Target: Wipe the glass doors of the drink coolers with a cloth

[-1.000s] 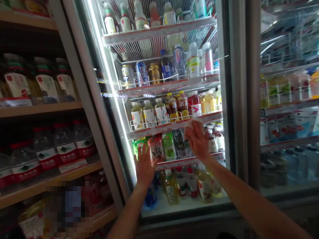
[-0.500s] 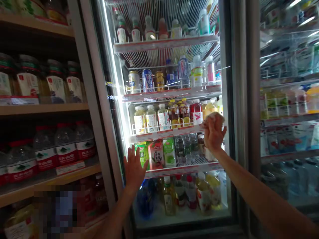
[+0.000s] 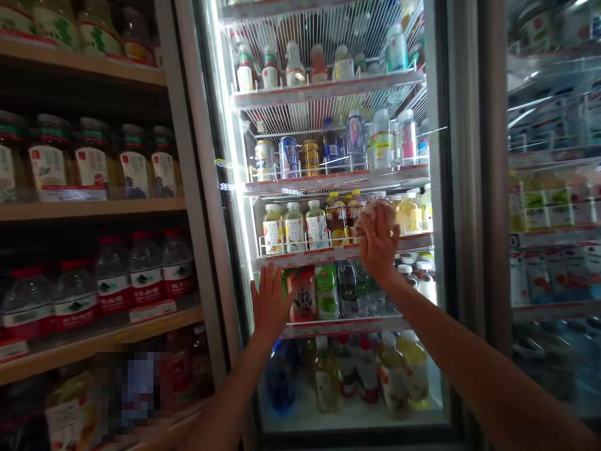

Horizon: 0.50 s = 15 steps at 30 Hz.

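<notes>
Pressing forward at the lit fridge (image 3: 440, 263), two bare hands are seen from above and behind, with both arms outstretched. The right hand (image 3: 379, 254) grasps a pale, crumpled cloth (image 3: 374, 215) under its fingers. The cloth lies toward the glass door (image 3: 292, 190), whose surface shows as small bright reflections, and overlaps the view of a shelf of bottled drinks. Dark-labelled bottles (image 3: 336, 216) appear just to the left of the cloth, yellow bottles (image 3: 409, 214) just to its right. The left hand (image 3: 269, 307) is empty, fingers spread and pointing upward, palm toward the door; whether it touches the glass cannot be told. It appears lower than the right hand, near a red pouch (image 3: 303, 299), beside which stands a green pouch (image 3: 326, 293).

Above the cloth, another shelf carries a blue can (image 3: 288, 156) and a gold can (image 3: 310, 156) among bottles. Below the pouches, larger bottles (image 3: 325, 382) stand on the fridge floor. A light strip (image 3: 229, 125) runs down the left side of the interior. At left, wooden shelves (image 3: 89, 210) hold rows of bottles, including red-capped water bottles (image 3: 146, 275); at right, a second fridge (image 3: 554, 241) holds further drinks, partly blurred.
</notes>
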Tool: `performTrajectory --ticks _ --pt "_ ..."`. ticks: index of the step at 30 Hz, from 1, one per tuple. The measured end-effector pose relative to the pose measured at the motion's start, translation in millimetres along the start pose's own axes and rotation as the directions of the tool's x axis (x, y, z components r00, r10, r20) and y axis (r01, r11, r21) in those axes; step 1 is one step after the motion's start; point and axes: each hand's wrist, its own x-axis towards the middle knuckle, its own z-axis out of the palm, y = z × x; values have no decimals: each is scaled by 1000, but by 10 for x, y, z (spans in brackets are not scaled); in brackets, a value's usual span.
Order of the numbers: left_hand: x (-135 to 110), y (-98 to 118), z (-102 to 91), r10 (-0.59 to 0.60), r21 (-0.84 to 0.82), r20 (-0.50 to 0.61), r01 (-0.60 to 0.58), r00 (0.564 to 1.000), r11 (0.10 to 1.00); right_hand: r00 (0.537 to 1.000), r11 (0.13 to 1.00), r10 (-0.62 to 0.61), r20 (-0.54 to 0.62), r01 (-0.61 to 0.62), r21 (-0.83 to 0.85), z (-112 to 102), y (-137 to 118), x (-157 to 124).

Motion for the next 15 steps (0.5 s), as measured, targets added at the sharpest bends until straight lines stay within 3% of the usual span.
performTrajectory --ticks 2,4,5,6,9,11,13,15 --pt "4 1 0 -10 -1 -3 10 1000 1000 961 968 -249 117 244 56 32 -174 -62" --pt "10 -6 -10 2 -3 1 -2 1000 1000 844 867 -498 201 477 145 47 -357 -104" --pt "14 -17 -20 6 -2 2 -6 1000 1000 806 833 -553 212 527 168 54 -428 -82" --pt "19 -36 -32 2 2 1 -2 1000 1000 809 834 -551 208 525 168 63 -482 -29" --pt "21 -113 -65 -50 21 -12 50 999 999 942 951 -307 138 296 93 117 -582 213" --pt "-3 -168 -80 -61 29 -5 61 998 998 962 967 -248 119 238 89 163 -657 268" --pt "-48 -228 -93 -37 29 21 37 999 999 899 908 -412 150 392 148 199 -760 166" --pt "-99 -305 -114 -28 29 41 27 999 999 745 761 -644 173 602 242 219 -872 18"
